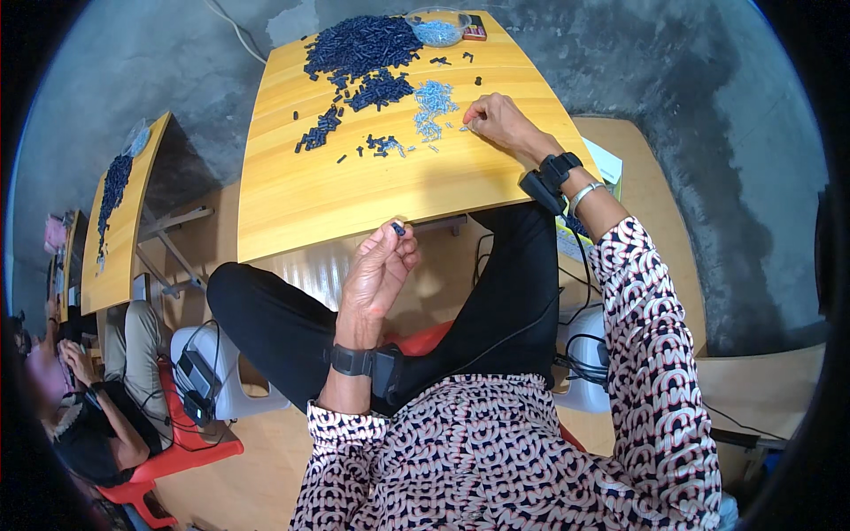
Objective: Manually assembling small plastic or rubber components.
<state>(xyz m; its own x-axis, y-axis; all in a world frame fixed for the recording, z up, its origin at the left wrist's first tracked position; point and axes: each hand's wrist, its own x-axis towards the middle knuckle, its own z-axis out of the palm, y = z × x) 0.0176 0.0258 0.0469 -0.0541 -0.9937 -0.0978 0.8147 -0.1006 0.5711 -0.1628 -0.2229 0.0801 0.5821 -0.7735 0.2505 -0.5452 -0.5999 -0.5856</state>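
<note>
In front of my body, just off the table's near edge, my left hand [382,270] pinches a small dark blue cylindrical plastic piece [397,228] between thumb and fingertips. My right hand [501,122] reaches over the table's right side, its fingers pinched together at a small pale metal-looking piece [463,129]. Whether that piece is off the tabletop I cannot tell. Left of these fingers lies a loose heap of similar small pale pieces [433,99]. More dark blue pieces [379,90] form a smaller heap beside it, and a large mound [363,46] covers the far end.
A clear round container [438,34] of pale pieces stands at the far edge of the yellow wooden table [292,195], beside a small red-and-dark box [475,28]. An open carton [602,168] is right of the table. At left, another person [106,425] sits by a similar table [124,221].
</note>
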